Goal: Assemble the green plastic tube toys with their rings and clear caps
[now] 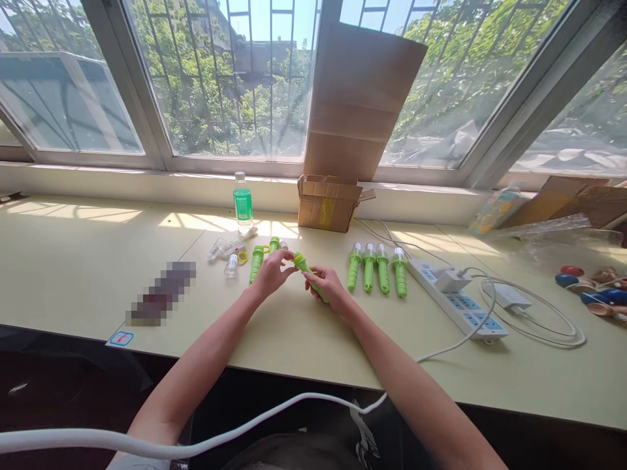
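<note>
A green flashlight-shaped handle is tilted between my two hands, a little above the table. My right hand is wrapped round its lower body. At its upper end, where some yellow shows, the fingers of my left hand are pinched against the rim. Just left of that hand, green handles without clear caps stand or lie partly hidden. Clear plastic caps and a yellow ring lie further left. To the right, several green handles with clear caps are lined up in a row.
A bottle with a green label and an open cardboard box stand by the window. At right lie a white power strip, looped cables and wooden toys. A white cable crosses in front of my arms. A blurred-out object lies left.
</note>
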A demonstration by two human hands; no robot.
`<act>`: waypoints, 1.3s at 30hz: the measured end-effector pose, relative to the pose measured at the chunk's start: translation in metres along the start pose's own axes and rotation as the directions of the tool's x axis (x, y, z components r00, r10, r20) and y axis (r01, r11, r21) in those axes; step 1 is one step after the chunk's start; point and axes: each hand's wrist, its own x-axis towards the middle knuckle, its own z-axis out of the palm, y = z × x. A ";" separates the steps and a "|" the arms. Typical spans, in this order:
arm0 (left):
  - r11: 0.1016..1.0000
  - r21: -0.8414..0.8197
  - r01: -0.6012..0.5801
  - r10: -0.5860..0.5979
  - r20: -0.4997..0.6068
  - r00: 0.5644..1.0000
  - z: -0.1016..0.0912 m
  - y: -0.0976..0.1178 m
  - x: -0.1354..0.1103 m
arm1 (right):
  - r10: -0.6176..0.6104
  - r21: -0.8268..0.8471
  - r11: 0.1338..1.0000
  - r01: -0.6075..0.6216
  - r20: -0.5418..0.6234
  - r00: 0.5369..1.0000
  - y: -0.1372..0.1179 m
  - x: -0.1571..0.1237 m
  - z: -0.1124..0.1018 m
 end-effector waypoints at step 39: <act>1.000 -0.024 -0.016 0.015 -0.045 0.999 0.002 -0.002 0.000 | -0.075 -0.019 0.997 0.074 -0.023 0.997 0.001 0.000 0.003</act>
